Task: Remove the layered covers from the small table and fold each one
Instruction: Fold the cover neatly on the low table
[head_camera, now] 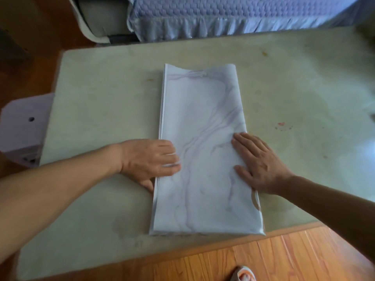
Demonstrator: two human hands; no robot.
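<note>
2 bare hands are laid flat on a folded cover [203,151], a pale marbled sheet with faint purple veins, folded into a long narrow strip that runs away from the person across the middle of the small table [97,98]. Stacked layer edges can be seen down the strip's left side, so it's been folded over more than once, and the far end is curled up a little. The left hand [150,159] is pressed down on the left edge of the strip, fingers straight and pointing right across it, thumb tucked against the side near the table surface; nothing is gripped. The right hand [257,163] is spread flat on the right edge, fingers straight and angled toward the far left, again just pressing, nothing pinched. The tabletop underneath is a worn greenish-beige surface with a few reddish specks [282,125] off to the right. A white boxy thing [22,126] with a dark hole is seen just beside the table's left edge, partly cut off. A bed with a quilted lavender spread and shiny frill [223,17] is seen past the far side. Wood-plank floor [284,256] is seen in front, with a slipper tip [242,273] at the bottom edge
</note>
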